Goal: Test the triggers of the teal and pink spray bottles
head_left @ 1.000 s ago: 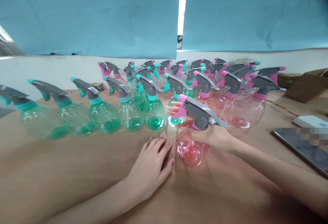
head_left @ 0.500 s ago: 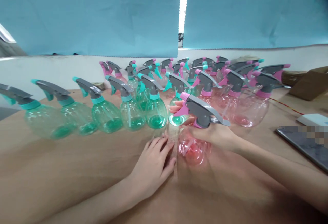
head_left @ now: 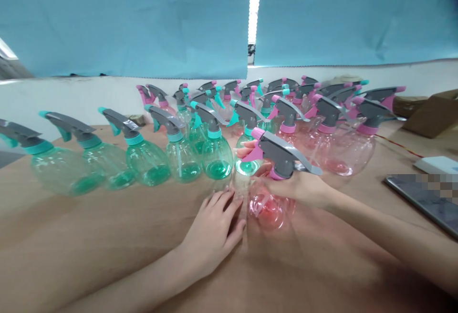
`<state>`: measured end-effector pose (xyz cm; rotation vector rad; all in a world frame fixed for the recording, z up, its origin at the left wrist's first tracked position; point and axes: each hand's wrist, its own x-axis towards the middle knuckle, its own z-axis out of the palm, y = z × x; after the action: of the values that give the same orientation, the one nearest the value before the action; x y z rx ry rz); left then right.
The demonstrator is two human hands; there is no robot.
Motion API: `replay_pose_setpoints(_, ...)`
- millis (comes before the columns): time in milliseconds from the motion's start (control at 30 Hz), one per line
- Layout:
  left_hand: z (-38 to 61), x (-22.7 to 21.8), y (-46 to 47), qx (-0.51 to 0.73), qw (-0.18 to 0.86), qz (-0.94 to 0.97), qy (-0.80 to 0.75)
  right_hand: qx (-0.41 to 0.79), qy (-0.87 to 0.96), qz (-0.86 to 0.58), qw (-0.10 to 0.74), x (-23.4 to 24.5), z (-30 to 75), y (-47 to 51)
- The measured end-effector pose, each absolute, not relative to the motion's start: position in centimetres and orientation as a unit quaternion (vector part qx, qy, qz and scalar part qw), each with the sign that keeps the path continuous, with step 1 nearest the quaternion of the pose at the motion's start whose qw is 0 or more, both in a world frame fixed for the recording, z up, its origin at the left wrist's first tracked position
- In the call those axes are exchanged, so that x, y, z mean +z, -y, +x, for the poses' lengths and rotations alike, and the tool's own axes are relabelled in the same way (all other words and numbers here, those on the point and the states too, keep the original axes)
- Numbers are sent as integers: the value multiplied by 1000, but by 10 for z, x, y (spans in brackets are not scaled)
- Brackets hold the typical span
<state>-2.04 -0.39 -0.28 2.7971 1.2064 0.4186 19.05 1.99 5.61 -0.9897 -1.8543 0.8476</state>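
My right hand is closed around the neck and upper body of a pink spray bottle. This bottle has a grey head with a pink trigger and nozzle, tilted a little, and some of my fingers show behind the trigger. To its left, my left hand lies palm down on the wooden table, fingers stretched out and holding nothing. Just beyond my hands stands a green spray bottle with a turquoise collar, in a row with several other green ones. A pink spray bottle stands behind the held one.
More green and pink spray bottles crowd the back of the table. At the right lie a dark phone, a white box-like object with a thin wire, and a brown cardboard piece. Blue sheets hang behind.
The view has shifted very slightly. Both hands and the held spray bottle stay in the same place.
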Motion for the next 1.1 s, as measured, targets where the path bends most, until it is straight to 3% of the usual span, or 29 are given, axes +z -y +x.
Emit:
replay_pose_setpoints(167, -20, -3, 4, 145, 33, 909, -390, 380, 746, -348, 422, 54, 192, -23)
replay_pose_setpoints(633, -19, -1, 3, 117, 31, 910, -396, 337, 722, -418, 436, 56, 189, -19)
replay_pose_setpoints(1100, -20, -4, 1, 131, 22, 911, -391, 306, 735, -381, 470, 59, 187, -17)
